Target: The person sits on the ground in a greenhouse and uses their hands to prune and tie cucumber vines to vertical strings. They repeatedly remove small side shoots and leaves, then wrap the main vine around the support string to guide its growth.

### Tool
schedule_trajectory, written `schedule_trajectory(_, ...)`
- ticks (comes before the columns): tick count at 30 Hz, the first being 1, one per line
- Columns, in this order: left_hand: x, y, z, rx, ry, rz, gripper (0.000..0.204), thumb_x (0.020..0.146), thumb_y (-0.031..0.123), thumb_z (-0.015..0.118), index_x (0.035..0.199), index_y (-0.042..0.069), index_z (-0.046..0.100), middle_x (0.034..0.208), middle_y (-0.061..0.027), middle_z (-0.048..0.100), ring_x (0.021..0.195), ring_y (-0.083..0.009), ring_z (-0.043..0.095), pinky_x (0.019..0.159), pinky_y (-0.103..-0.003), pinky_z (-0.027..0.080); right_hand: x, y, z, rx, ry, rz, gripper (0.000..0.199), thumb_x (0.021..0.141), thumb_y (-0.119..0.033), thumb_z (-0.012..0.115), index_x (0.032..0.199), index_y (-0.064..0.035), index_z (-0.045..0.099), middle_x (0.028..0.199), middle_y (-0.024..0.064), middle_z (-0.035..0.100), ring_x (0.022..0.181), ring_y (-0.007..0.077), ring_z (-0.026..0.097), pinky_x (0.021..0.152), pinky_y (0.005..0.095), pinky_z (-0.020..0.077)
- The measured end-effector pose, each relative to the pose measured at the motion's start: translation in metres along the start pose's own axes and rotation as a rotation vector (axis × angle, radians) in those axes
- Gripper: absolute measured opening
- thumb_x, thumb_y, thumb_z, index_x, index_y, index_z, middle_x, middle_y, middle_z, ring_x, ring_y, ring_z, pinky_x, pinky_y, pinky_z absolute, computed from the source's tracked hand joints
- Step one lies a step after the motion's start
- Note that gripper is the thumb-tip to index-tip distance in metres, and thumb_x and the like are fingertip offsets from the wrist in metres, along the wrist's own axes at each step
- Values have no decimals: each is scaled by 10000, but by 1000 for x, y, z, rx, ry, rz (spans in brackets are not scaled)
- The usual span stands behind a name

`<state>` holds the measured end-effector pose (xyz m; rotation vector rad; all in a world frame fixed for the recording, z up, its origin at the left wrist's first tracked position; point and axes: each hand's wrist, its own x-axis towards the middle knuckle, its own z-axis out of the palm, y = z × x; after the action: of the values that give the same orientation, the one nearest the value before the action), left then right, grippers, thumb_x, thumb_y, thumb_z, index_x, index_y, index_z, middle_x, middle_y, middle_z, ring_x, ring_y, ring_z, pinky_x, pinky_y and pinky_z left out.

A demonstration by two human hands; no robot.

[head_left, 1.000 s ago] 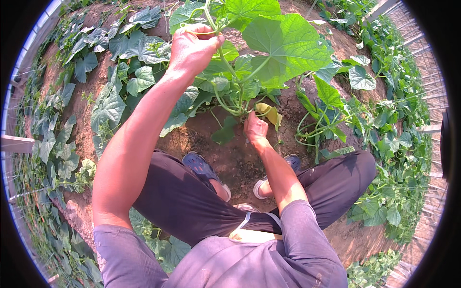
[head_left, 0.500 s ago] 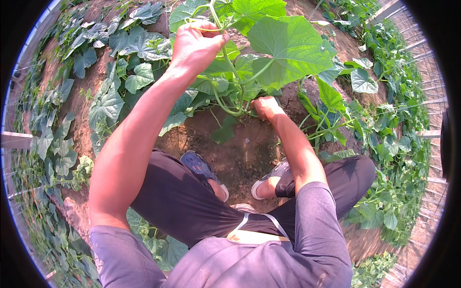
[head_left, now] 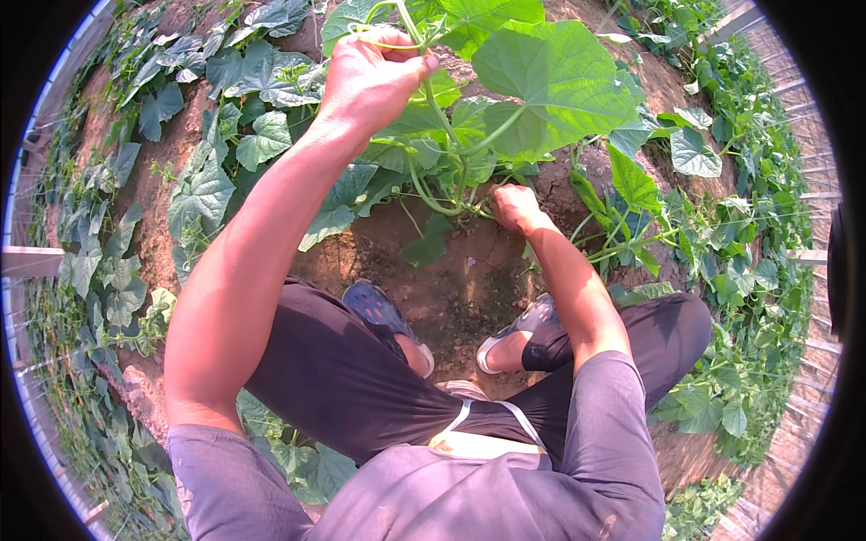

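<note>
My left hand is raised at the top of the view, thumb and fingers pinched round the stem of a climbing vine that looks like a cucumber plant. A broad, sunlit leaf spreads to the right of that hand. The stem runs down from my grip and curves close to the soil. Low beside the plant's base, my right hand is closed, knuckles up. Its fingertips are turned away and partly covered, so what they grip cannot be made out.
Bare brown soil lies between my feet, which wear dark clogs. Leafy vines trail along the left, and more plants stand close to my right forearm. Thin strings or wires line the right rim.
My right hand has shifted slightly right, away from the stem's base. The broad leaf and the vine have swayed a little to the right. My left hand keeps its pinch on the stem.
</note>
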<state>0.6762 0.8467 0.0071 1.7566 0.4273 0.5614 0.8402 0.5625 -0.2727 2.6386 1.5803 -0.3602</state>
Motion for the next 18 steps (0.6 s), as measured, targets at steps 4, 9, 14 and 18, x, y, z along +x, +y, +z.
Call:
schedule_trajectory(4, 5, -2, -1, -69, 8, 19, 148, 895, 148, 859, 964, 25, 815, 886, -33, 793, 778, -82, 675, 735, -291, 552, -16, 24, -75, 98, 100, 251, 235, 982, -311, 695, 1098, -107, 687, 1020, 205, 779, 982, 438, 750, 882, 548, 587)
schedule_trajectory(9, 11, -1, 4, 0, 2, 10, 151, 910, 149, 862, 984, 35, 796, 882, -22, 777, 795, -78, 663, 737, -283, 541, -47, 92, -150, -392, 436, 532, 408, 991, -342, 739, 1305, -96, 656, 1195, 222, 690, 1079, 412, 708, 883, 522, 571)
schedule_trajectory(14, 13, -1, 5, -47, -23, -17, 170, 900, 134, 866, 1000, 26, 779, 935, -44, 797, 830, -90, 691, 779, -292, 560, -41, 41, -109, 120, 261, 172, 299, 961, -371, 763, 1120, -118, 772, 1075, 150, 728, 1035, 364, 710, 893, 477, 570)
schedule_trajectory(18, 13, 1, 12, -35, -25, 6, 147, 914, 144, 855, 984, 34, 787, 894, -22, 775, 789, -79, 656, 737, -284, 534, 1, -31, -39, 31, 66, 404, 447, 918, -559, 770, 911, -117, 839, 949, 169, 798, 960, 346, 752, 868, 477, 556)
